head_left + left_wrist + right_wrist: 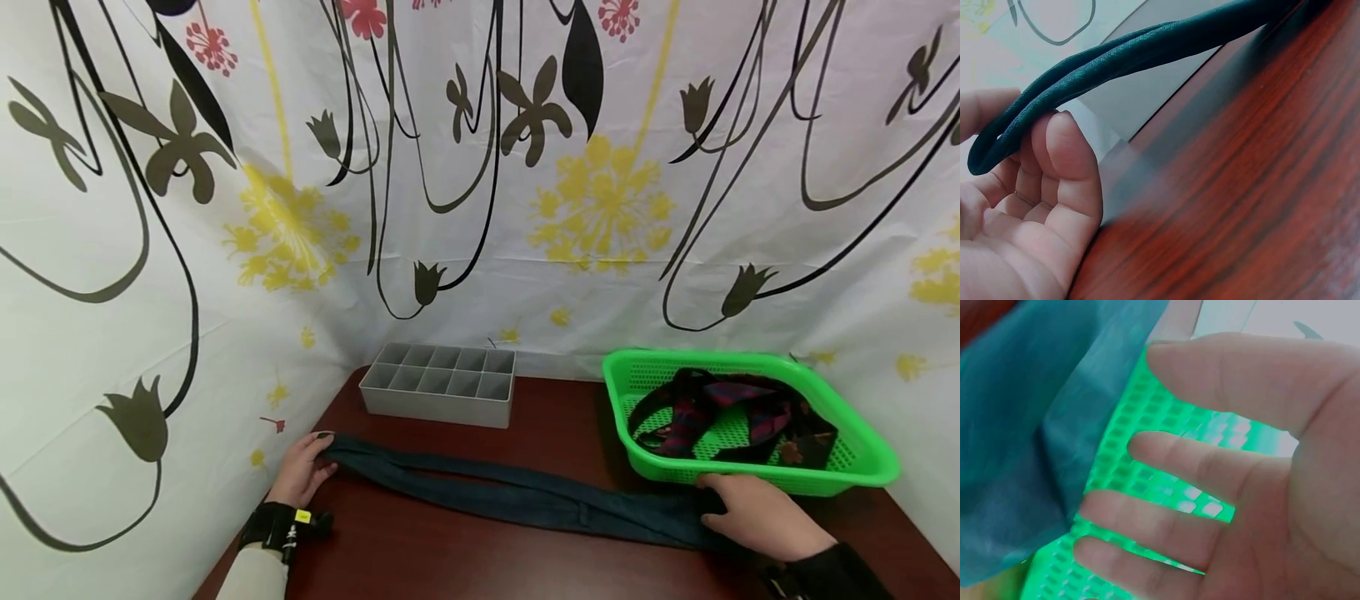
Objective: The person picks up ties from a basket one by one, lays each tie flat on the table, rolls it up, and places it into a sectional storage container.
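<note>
A dark teal necktie (517, 492), doubled into two strands, stretches across the table between the two hands. My left hand (302, 471) pinches its looped end; in the left wrist view the fold (1054, 100) passes between thumb and fingers and is raised off the wood. At the other end, my right hand (761, 512) is beside the wider part of the necktie. The right wrist view shows the fingers (1172, 453) straight and spread, their tips right by the teal cloth (1029, 437), with no cloth gripped between them.
A green perforated basket (873, 467) holding patterned neckties (697, 408) stands at the back right, just behind my right hand. At the back left is a grey compartment box (435, 406). Patterned curtains (465, 233) enclose the dark red table (450, 558).
</note>
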The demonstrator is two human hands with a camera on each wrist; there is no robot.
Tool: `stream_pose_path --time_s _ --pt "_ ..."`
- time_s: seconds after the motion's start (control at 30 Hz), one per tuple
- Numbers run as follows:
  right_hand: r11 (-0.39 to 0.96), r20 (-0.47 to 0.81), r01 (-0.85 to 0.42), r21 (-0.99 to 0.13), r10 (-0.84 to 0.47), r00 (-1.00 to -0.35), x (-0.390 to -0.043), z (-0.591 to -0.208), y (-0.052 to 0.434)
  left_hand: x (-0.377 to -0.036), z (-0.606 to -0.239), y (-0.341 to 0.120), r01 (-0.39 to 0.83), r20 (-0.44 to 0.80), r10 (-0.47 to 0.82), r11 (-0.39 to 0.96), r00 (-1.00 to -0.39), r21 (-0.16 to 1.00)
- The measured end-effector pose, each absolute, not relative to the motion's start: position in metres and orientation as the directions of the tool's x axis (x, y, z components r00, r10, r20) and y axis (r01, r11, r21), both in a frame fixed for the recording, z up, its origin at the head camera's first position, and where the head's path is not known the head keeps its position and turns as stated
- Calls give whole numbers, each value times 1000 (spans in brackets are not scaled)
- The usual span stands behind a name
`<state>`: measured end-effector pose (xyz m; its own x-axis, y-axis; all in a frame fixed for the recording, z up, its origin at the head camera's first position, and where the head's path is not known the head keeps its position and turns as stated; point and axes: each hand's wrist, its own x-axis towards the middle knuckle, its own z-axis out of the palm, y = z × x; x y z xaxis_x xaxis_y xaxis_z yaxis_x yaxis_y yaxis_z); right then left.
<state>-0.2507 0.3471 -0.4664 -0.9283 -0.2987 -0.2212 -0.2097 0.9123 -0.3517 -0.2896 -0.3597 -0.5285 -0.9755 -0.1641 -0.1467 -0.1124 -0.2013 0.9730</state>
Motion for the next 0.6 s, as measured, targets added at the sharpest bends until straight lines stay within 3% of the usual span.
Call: stream_pose_path --time_s 0.17,0.47,0.6 --pt "878 -244 -237 -416 -358 -901 -244 -473 349 -291 -530 -360 -121 -152 -151 -196 -977 973" --pt "664 -304 -230 -712 -586 -751 -261 -492 393 -292 -531 -362 -126 -151 -141 -172 -978 977" --pt "435 -276 -127 -891 -743 -610 -270 -494 412 -292 -529 -362 -129 -148 -141 -130 -979 983"
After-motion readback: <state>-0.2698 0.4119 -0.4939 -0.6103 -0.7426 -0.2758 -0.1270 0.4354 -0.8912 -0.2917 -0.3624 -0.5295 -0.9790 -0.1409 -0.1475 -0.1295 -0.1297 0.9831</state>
